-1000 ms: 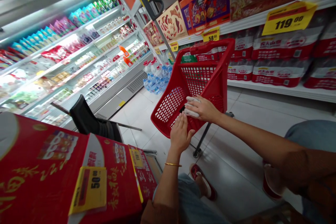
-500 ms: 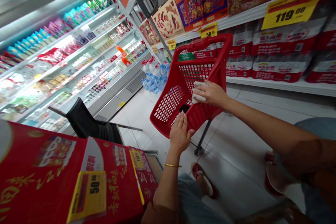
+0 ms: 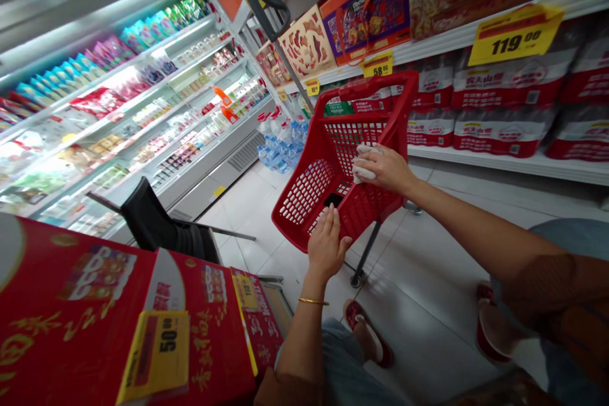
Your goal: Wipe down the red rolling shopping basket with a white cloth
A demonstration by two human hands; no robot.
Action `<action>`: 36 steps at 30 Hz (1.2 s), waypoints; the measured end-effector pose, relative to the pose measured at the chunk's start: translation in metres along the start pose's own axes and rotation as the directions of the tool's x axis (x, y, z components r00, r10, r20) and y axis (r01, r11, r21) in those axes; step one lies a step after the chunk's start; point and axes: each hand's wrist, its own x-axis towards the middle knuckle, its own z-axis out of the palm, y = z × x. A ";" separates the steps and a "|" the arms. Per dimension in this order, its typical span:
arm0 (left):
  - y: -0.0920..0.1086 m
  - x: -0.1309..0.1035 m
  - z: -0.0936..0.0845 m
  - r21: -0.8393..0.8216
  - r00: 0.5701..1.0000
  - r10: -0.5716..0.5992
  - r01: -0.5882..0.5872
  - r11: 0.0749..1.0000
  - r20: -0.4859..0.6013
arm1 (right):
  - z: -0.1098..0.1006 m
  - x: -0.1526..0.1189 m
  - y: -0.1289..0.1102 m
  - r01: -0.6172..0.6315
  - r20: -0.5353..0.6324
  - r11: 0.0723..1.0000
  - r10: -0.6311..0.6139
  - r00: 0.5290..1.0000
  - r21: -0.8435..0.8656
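Red shopping cart (image 3: 366, 210), seen through the head view, which is all we've got. It's on the pale tiled floor right in front of the person, with red boxes (image 3: 107, 317) at lower left and a white shelf (image 3: 504, 165) of bottle packs (image 3: 499, 132) behind it. Everything leans in the view, shelves included, so I wouldn't read that as the cart tipping.

Handling-wise, my guess is stiff, smooth plastic, pretty light for its bulk, not fragile, maybe a bit slick. It's on casters (image 3: 358, 279), so I'd expect it to roll off if you lean on it. Best holds look like the top handle (image 3: 366, 84) or the thick rim; the lattice walls probably give more. The white cloth (image 3: 362, 174) looks soft and limp, so bunching it makes sense.

Hands: right hand (image 3: 392, 171) comes in from the right on a long, nearly straight forearm, palm down, fingers curled and clamped on the bunched cloth at the basket's side wall. Left hand (image 3: 326, 246) lies flat, fingers straight and side by side, thumb out, nothing gripped. Its fingertips point toward the black patch (image 3: 332, 199) in the basket floor. Looks like it's resting on the near rim, but the palm side is hidden, so can't tell how hard it's pressing.
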 end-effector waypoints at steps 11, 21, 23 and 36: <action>0.001 -0.009 0.006 -0.022 0.998 -0.045 0.044 0.999 -0.054 | 0.032 -0.028 -0.104 0.090 -0.057 0.989 -0.083 0.995 0.121; 0.008 0.002 0.001 -0.037 0.999 -0.039 0.039 0.999 0.001 | 0.016 -0.017 -0.064 0.153 0.063 0.988 -0.155 0.986 0.027; 0.010 0.004 0.001 -0.052 0.999 -0.045 0.044 0.998 -0.008 | 0.011 -0.013 -0.050 0.150 0.067 0.989 -0.149 0.987 -0.007; 0.012 0.006 0.001 -0.136 0.996 -0.067 0.059 0.989 -0.054 | -0.016 0.014 0.023 0.055 0.009 0.989 -0.055 0.998 -0.139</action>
